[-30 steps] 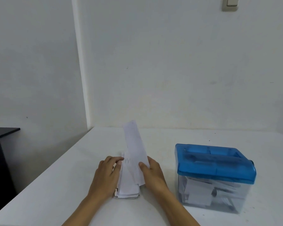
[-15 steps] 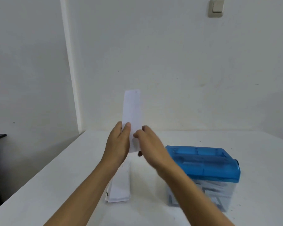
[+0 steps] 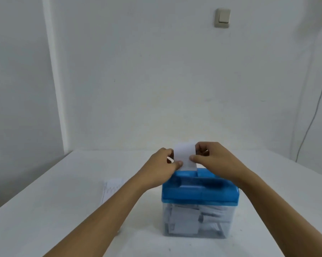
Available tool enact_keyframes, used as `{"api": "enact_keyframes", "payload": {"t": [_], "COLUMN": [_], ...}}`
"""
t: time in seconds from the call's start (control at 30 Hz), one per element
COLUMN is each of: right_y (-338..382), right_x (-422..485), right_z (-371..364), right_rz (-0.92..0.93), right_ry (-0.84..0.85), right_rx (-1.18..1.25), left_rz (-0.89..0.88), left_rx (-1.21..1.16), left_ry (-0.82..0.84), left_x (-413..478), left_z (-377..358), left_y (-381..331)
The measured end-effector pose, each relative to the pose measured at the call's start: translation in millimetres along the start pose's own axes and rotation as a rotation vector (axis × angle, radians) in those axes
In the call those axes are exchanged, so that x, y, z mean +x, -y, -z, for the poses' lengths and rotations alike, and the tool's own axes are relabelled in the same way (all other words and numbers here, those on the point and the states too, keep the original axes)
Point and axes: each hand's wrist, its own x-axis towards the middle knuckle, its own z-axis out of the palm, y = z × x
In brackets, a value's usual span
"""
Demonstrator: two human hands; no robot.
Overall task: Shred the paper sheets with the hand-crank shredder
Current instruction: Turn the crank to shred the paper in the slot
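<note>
sheet: a narrow white paper strip point(image 3: 185, 156) stands upright over the far left part of the shredder point(image 3: 199, 190). its lower edge meets the blue lid at the feed slot. whether it has gone in yet i cannot tell.
left hand: the left hand point(image 3: 162, 167) is clamped on the strip's left edge, thumb on the near face, fingers behind.
right hand: the right hand point(image 3: 212, 158) pinches the right edge the same way, fingers curled behind the paper.
shredder: it sits near the middle of the table point(image 3: 45, 210). its clear bin point(image 3: 195, 219) already holds white paper pieces. no crank shows from here.
change: half a second ago the strip was held high in the air, left of the shredder. it has since been carried right and lowered onto the lid.
meaning: the pick-up looks done and feeding is the step in hand. one hand will likely have to let go for the crank while the other steadies the strip. thin paper could buckle if it sits skewed in the slot.
stack: the paper stack point(image 3: 112, 188) lies on the table to the left, partly behind the left forearm, so more remains.
beyond: a light switch point(image 3: 222, 18) is high on the far wall.
</note>
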Motion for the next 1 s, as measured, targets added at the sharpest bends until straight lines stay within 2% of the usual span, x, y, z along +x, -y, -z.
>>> {"api": "enact_keyframes", "payload": {"t": [0.13,0.33,0.47,0.63,0.77,1.0], "right_y": [-12,-20,-24,-24,-25,-24], "right_x": [-7,-10,-13,-16,-18,-17], "right_z": [-1,-1,-1,0,-2,-9], "right_rz": [0.038,0.103,0.162,0.224,0.198,0.116], "right_ry": [0.027,0.001,0.003,0.008,-0.025,-0.073], "right_rx": [-0.049,-0.043,-0.039,-0.084,-0.092,-0.114], "left_rz": [0.017,-0.029,-0.102,-0.145,-0.103,-0.062], "left_rx": [-0.017,-0.016,0.065,0.150,0.186,0.059], "left_ry": [0.055,-0.005,-0.028,0.019,0.032,-0.026], "left_x": [-5,-10,-18,-18,-15,-13], "left_z": [-1,0,4,14,14,2], "left_y": [10,12,9,8,12,23]}}
